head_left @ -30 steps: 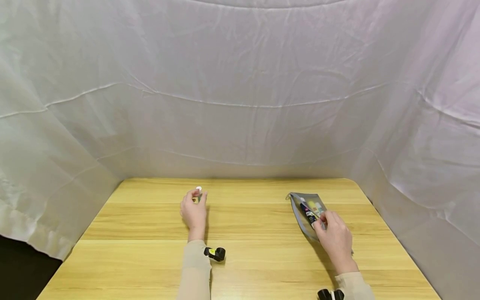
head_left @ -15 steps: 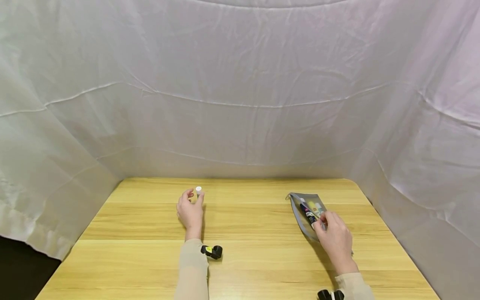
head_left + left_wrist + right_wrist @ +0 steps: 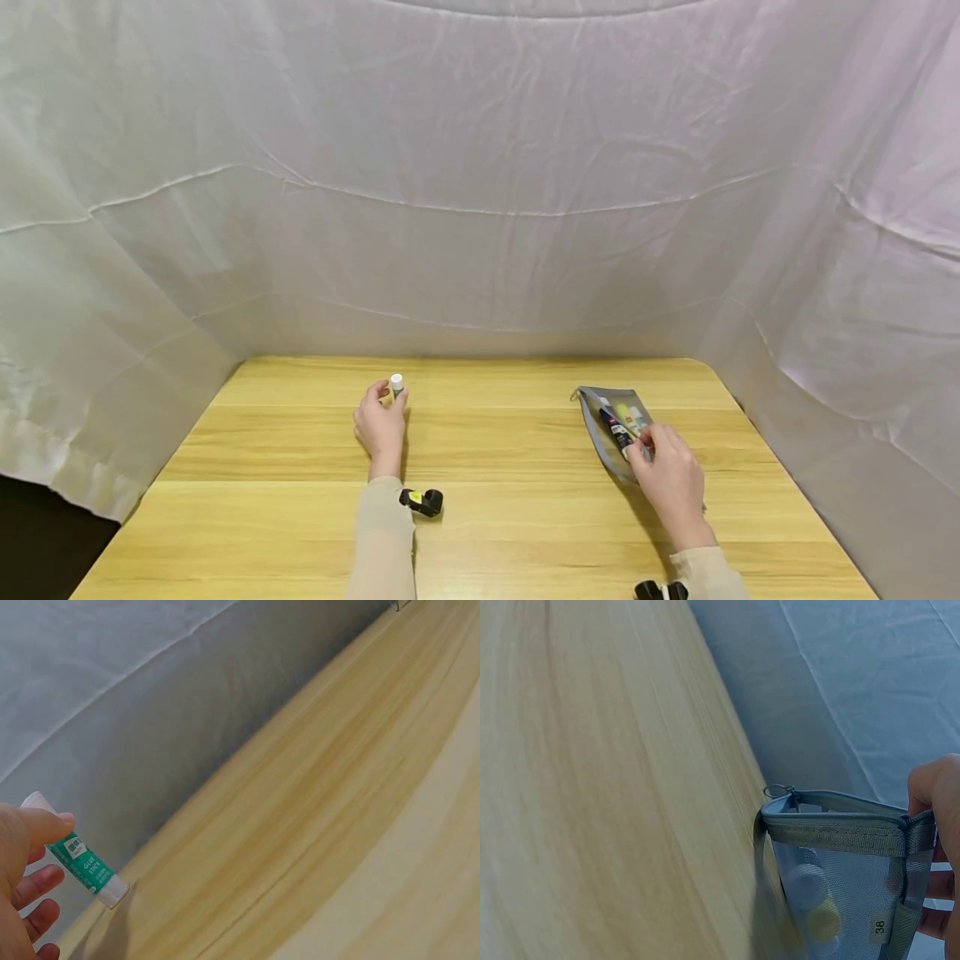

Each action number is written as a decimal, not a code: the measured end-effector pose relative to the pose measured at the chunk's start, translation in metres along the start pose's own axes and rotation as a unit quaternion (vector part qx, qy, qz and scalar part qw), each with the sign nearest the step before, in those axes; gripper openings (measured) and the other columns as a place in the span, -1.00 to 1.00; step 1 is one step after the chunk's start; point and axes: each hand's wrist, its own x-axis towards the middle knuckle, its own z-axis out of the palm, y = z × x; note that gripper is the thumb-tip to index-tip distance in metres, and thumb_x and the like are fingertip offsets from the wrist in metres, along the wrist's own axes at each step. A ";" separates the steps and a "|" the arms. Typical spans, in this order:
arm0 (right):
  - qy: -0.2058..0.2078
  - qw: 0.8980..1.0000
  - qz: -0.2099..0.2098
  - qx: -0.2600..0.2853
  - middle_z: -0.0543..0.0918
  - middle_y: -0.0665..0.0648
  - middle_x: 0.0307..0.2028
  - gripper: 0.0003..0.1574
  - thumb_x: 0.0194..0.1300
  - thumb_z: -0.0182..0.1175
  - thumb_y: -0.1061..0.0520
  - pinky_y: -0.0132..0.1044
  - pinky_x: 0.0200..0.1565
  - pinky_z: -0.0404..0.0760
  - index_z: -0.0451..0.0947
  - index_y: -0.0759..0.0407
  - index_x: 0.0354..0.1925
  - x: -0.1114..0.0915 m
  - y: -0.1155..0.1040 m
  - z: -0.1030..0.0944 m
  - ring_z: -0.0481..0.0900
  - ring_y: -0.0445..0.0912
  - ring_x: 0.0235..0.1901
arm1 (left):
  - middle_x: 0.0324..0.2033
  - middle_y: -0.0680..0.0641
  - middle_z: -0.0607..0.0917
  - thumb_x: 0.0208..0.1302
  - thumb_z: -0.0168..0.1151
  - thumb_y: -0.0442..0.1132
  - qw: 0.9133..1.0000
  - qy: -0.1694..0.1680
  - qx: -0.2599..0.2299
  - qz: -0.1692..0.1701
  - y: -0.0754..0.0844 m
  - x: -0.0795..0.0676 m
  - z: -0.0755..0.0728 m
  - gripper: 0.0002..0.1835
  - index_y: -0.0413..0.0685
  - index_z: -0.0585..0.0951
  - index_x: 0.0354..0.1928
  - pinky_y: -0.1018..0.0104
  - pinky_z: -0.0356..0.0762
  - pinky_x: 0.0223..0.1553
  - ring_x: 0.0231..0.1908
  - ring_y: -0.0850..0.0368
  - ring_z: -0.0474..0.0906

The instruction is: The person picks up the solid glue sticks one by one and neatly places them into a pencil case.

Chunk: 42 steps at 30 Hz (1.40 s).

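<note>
A green glue stick (image 3: 84,862) with white ends stands nearly upright at the far left of the table. My left hand (image 3: 381,427) holds it between thumb and index finger, its other fingers spread apart; the lower end is close to the wood, and whether it touches cannot be told. At the far right, my right hand (image 3: 670,477) pinches the rim of a grey mesh zip pouch (image 3: 847,881), whose mouth gapes. Inside lie a dark tube (image 3: 617,427) with a pink mark and a yellow item (image 3: 823,921); other contents are partly hidden by mesh and fingers.
The wooden table (image 3: 480,500) has a back edge along a hanging pale curtain (image 3: 480,250), which also encloses both sides. A black wrist camera (image 3: 422,502) sits on the left sleeve, another (image 3: 662,590) on the right one.
My left hand has shifted slightly left and the glue stick, tilted and mostly covered before, now stands more upright with its white end showing. The right hand and pouch have stayed put.
</note>
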 end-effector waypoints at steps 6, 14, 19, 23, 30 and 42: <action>0.002 1.000 -0.002 0.000 0.49 0.04 -0.61 -0.88 -0.15 0.19 0.19 -0.32 -0.68 0.26 0.41 0.11 -0.56 0.000 0.000 0.000 0.40 -0.11 -0.64 | -0.16 0.04 0.65 0.01 0.30 0.02 1.000 -0.001 -0.001 0.003 0.000 0.001 0.002 -0.61 0.12 0.55 -0.09 0.06 0.20 -0.08 -0.13 -0.02 0.43; -0.004 1.000 0.005 -0.001 0.47 0.03 -0.61 -0.87 -0.16 0.19 0.19 -0.32 -0.69 0.23 0.40 0.11 -0.56 0.000 -0.001 0.000 0.37 -0.13 -0.64 | -0.20 0.05 0.67 0.00 0.31 -0.04 1.000 -0.001 -0.012 0.002 0.000 0.001 0.002 -0.69 0.12 0.58 -0.17 0.06 0.18 -0.07 -0.16 0.02 0.44; -0.003 1.000 0.006 0.002 0.46 0.02 -0.61 -0.87 -0.16 0.18 0.19 -0.31 -0.68 0.23 0.39 0.10 -0.56 -0.001 -0.001 0.001 0.38 -0.12 -0.64 | -0.19 0.06 0.66 0.02 0.29 -0.01 1.000 -0.004 -0.006 0.001 -0.001 0.001 0.002 -0.71 0.12 0.58 -0.18 0.07 0.18 -0.07 -0.17 0.03 0.44; -0.003 1.000 0.004 0.003 0.45 0.01 -0.62 -0.87 -0.16 0.18 0.19 -0.33 -0.69 0.22 0.39 0.09 -0.56 -0.001 -0.001 0.001 0.36 -0.14 -0.64 | -0.19 0.08 0.66 0.03 0.29 -0.02 1.000 -0.005 -0.006 0.002 0.000 0.002 0.003 -0.71 0.14 0.58 -0.18 0.06 0.18 -0.05 -0.16 0.04 0.45; -0.005 1.000 0.005 0.004 0.46 0.01 -0.62 -0.87 -0.16 0.18 0.19 -0.33 -0.68 0.23 0.40 0.10 -0.56 0.000 -0.002 0.000 0.37 -0.14 -0.64 | -0.19 0.08 0.67 0.03 0.29 -0.03 1.000 -0.007 -0.014 0.010 0.005 -0.001 0.005 -0.73 0.13 0.58 -0.18 0.01 0.17 -0.02 -0.12 0.02 0.46; -0.002 1.000 0.003 0.003 0.48 0.02 -0.61 -0.87 -0.16 0.19 0.19 -0.32 -0.68 0.25 0.40 0.10 -0.56 -0.001 -0.001 0.001 0.39 -0.13 -0.63 | -0.22 0.07 0.68 0.01 0.31 -0.05 0.999 -0.010 -0.014 0.028 0.014 -0.008 0.010 -0.72 0.11 0.59 -0.20 0.05 0.21 -0.06 -0.16 0.04 0.47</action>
